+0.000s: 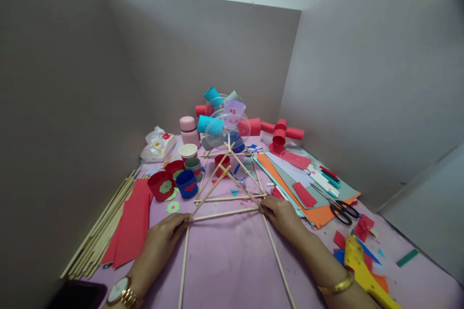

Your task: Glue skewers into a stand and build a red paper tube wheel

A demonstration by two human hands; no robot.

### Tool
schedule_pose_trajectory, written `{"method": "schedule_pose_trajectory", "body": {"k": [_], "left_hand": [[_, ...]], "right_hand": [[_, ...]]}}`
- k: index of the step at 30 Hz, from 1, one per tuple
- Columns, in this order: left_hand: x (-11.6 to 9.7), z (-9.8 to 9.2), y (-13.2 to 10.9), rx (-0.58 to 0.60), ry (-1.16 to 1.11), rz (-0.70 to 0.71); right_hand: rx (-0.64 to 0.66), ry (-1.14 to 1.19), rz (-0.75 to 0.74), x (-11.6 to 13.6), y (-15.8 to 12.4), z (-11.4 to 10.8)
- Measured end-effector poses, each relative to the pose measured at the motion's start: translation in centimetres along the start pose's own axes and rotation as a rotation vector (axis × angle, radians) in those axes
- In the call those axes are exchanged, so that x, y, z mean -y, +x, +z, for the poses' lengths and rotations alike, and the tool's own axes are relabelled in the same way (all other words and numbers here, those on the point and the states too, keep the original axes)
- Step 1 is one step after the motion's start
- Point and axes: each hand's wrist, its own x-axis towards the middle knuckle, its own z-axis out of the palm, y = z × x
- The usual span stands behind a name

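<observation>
A frame of thin wooden sticks [224, 214] stands before me, with two sticks leaning together into a peak and long sticks running toward me along the table. My left hand [168, 235] has its fingertips closed on the frame's left corner, where several sticks meet. At the opposite corner my right hand [284, 213] pinches the joint, its fingers partly hidden. Behind stands a windmill-like piece [228, 125] of clear discs with blue, red and purple paper cups, near a second stick peak. Decorated paper cups, one blue [186, 185] and one red [159, 187], sit left of the frame.
Loose sticks [97, 234] and red paper [132, 227] lie left. A pink flask [189, 130], a white cup [188, 151] and tissues [158, 146] stand farther back. Right are coloured sheets [322, 215], scissors [342, 211], markers [331, 181] and a yellow glue gun [362, 270]. Grey partitions enclose the table.
</observation>
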Motion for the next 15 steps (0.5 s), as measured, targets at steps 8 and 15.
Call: {"method": "schedule_pose_trajectory", "body": {"k": [8,15], "left_hand": [[0.16,0.18,-0.22,0.023,0.007,-0.007],[-0.02,-0.06,0.15,0.07,0.003,-0.014]], "right_hand": [[-0.011,0.001,0.008,0.32,-0.02,-0.13],[-0.015,-0.005,0.009,0.56,0.01,-0.29]]}}
